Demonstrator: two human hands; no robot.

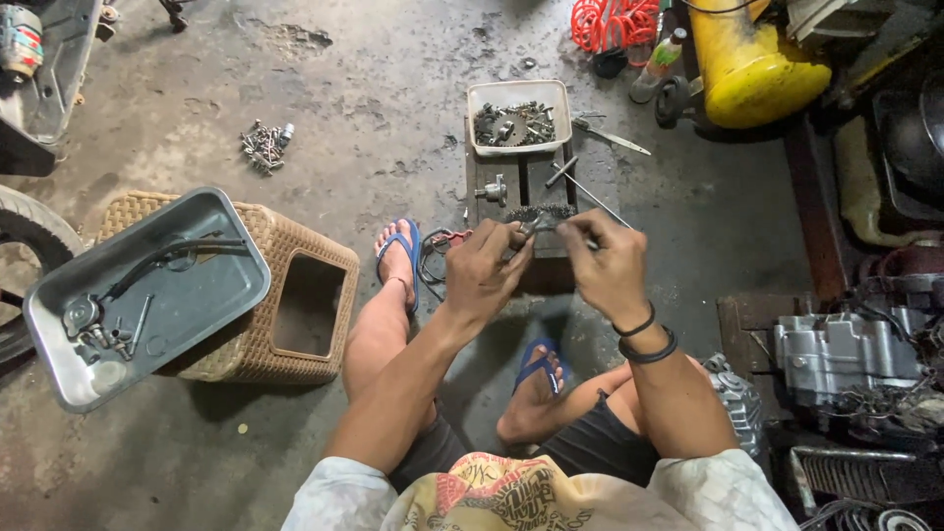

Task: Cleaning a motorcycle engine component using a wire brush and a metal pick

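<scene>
Grey, oil-stained concrete spreads under a person seated low with knees apart, blue flip-flops (401,258) on both feet. The left hand (484,270) and right hand (608,267) are raised close together in front of the chest, each with fingers curled shut around a small dark metal part (536,224) held between them; what exactly that part is, I cannot tell, since the fingers cover most of it. Two black bands (644,337) circle the right wrist. Just beyond the hands lies a dark wooden board (492,165) on the floor, carrying a white plastic tub (519,90) filled with gears and bolts, a small metal fitting (492,190) and a thin rod (596,200). To the person's left a woven brown stool (295,258) supports a grey metal tray (211,285) holding a black hose and bolts. A loose heap of screws (264,146) sits farther out on the concrete. On the right stand an engine block (844,354) and a yellow tank (749,61).
</scene>
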